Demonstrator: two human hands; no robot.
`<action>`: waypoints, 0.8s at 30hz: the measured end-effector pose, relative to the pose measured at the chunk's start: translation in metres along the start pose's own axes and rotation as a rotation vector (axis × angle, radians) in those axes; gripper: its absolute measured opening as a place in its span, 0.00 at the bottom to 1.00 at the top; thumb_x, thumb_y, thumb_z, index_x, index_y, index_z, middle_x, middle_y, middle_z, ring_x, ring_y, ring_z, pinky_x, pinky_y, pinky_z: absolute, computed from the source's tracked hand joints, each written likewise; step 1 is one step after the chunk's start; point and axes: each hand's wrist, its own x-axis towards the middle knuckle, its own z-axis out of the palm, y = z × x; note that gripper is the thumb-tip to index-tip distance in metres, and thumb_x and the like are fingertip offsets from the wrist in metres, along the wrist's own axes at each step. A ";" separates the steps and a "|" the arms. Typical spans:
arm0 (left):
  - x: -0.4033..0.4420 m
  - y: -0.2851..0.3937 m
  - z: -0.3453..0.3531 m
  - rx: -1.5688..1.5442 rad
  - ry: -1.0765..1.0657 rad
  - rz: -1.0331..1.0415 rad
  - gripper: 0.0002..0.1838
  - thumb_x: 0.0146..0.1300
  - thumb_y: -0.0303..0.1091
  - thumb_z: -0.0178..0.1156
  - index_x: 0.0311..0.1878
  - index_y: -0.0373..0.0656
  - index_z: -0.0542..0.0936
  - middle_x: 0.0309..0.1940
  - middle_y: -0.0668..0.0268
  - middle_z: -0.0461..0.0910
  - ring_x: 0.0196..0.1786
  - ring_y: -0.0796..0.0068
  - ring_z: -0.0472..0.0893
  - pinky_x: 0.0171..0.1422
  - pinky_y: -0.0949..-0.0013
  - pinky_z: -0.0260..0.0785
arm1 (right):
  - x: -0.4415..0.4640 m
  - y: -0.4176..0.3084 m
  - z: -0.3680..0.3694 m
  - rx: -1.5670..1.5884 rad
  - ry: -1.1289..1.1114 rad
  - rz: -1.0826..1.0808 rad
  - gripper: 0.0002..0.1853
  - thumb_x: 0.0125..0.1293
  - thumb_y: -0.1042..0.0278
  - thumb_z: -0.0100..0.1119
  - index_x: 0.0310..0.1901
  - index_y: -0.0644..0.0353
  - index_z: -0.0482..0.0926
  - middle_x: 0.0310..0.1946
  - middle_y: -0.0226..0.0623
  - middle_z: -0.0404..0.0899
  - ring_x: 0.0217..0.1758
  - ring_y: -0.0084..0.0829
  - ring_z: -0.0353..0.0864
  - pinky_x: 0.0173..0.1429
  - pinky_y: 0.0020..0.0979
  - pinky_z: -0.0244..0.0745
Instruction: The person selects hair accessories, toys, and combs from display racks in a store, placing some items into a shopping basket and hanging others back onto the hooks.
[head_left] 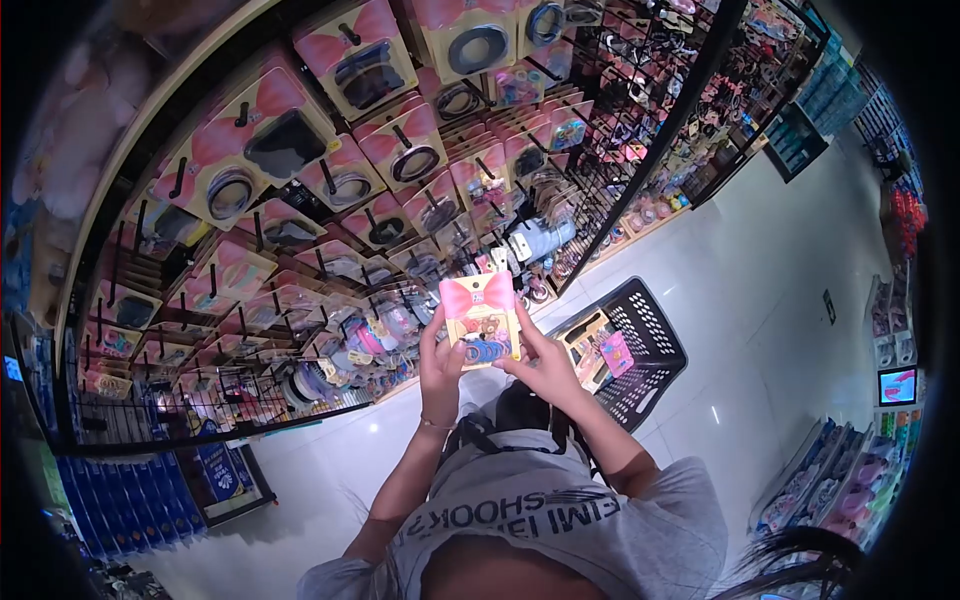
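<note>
Both grips [440, 368] [543, 366], closed, pinch a pink card [480, 318].

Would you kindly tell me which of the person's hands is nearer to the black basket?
Right. In the picture, the right hand is just left of the black basket; the left hand is farther left, across the card pack both hold.

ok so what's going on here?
A person is holding up a carded pack in both hands, the left hand on one side edge and the right hand on the other, its printed front facing the head camera. Ahead, many more packs hang on hooks. A black basket sits on the floor to the person's right, with a few packaged items inside, one of them pink.
</note>
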 end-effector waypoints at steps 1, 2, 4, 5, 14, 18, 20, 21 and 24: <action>0.005 -0.003 0.004 -0.030 0.005 -0.003 0.27 0.61 0.23 0.43 0.64 0.41 0.51 0.55 0.51 0.65 0.54 0.67 0.70 0.56 0.68 0.64 | 0.002 0.001 -0.005 -0.041 0.014 -0.003 0.46 0.49 0.71 0.65 0.66 0.58 0.47 0.21 0.28 0.71 0.22 0.15 0.64 0.30 0.17 0.64; 0.010 -0.008 0.007 -0.026 0.016 -0.012 0.27 0.61 0.23 0.43 0.64 0.41 0.51 0.55 0.51 0.65 0.54 0.67 0.70 0.56 0.68 0.64 | 0.005 0.003 -0.009 -0.061 0.020 -0.001 0.45 0.48 0.71 0.65 0.66 0.58 0.48 0.23 0.30 0.74 0.24 0.14 0.66 0.31 0.17 0.65; 0.021 -0.018 0.012 -0.055 -0.007 0.050 0.28 0.61 0.24 0.43 0.64 0.42 0.50 0.55 0.50 0.65 0.54 0.67 0.70 0.56 0.67 0.65 | 0.012 0.008 -0.019 -0.052 0.014 0.019 0.44 0.48 0.72 0.65 0.65 0.58 0.48 0.27 0.33 0.77 0.26 0.14 0.69 0.32 0.18 0.67; 0.026 -0.017 0.015 -0.047 -0.024 0.050 0.27 0.62 0.24 0.43 0.64 0.42 0.50 0.54 0.50 0.65 0.54 0.67 0.70 0.55 0.68 0.65 | 0.017 0.008 -0.023 -0.096 0.034 -0.005 0.44 0.48 0.73 0.65 0.65 0.58 0.49 0.31 0.35 0.78 0.28 0.15 0.71 0.32 0.19 0.68; 0.060 -0.014 0.038 -0.041 -0.053 0.133 0.26 0.64 0.27 0.41 0.65 0.43 0.48 0.53 0.51 0.67 0.53 0.71 0.70 0.56 0.70 0.62 | 0.051 0.016 -0.044 0.020 0.044 -0.032 0.42 0.50 0.77 0.62 0.65 0.58 0.49 0.33 0.35 0.78 0.27 0.17 0.74 0.31 0.20 0.70; 0.062 -0.016 0.046 -0.095 -0.044 0.180 0.27 0.65 0.27 0.41 0.65 0.44 0.47 0.53 0.53 0.67 0.52 0.73 0.70 0.55 0.73 0.62 | 0.055 0.022 -0.041 -0.006 0.078 -0.060 0.43 0.48 0.71 0.64 0.65 0.52 0.50 0.30 0.39 0.76 0.25 0.20 0.70 0.32 0.21 0.69; 0.056 -0.019 0.037 -0.076 -0.018 0.184 0.27 0.64 0.27 0.43 0.65 0.44 0.47 0.55 0.54 0.65 0.54 0.73 0.69 0.56 0.72 0.61 | 0.054 0.022 -0.035 0.024 0.058 -0.088 0.43 0.49 0.72 0.63 0.65 0.55 0.50 0.34 0.42 0.77 0.28 0.20 0.72 0.33 0.22 0.70; 0.051 -0.020 0.033 -0.043 0.007 0.174 0.27 0.64 0.26 0.43 0.65 0.42 0.47 0.55 0.55 0.65 0.55 0.72 0.68 0.57 0.71 0.61 | 0.053 0.022 -0.031 0.073 0.045 -0.095 0.42 0.49 0.73 0.63 0.65 0.56 0.50 0.36 0.42 0.77 0.29 0.21 0.74 0.33 0.23 0.70; 0.038 -0.026 0.018 0.018 0.050 0.176 0.29 0.62 0.22 0.44 0.65 0.41 0.46 0.55 0.56 0.64 0.57 0.73 0.66 0.58 0.72 0.59 | 0.053 0.022 -0.021 0.010 -0.037 -0.101 0.42 0.48 0.76 0.62 0.65 0.59 0.50 0.41 0.42 0.78 0.33 0.22 0.77 0.34 0.22 0.71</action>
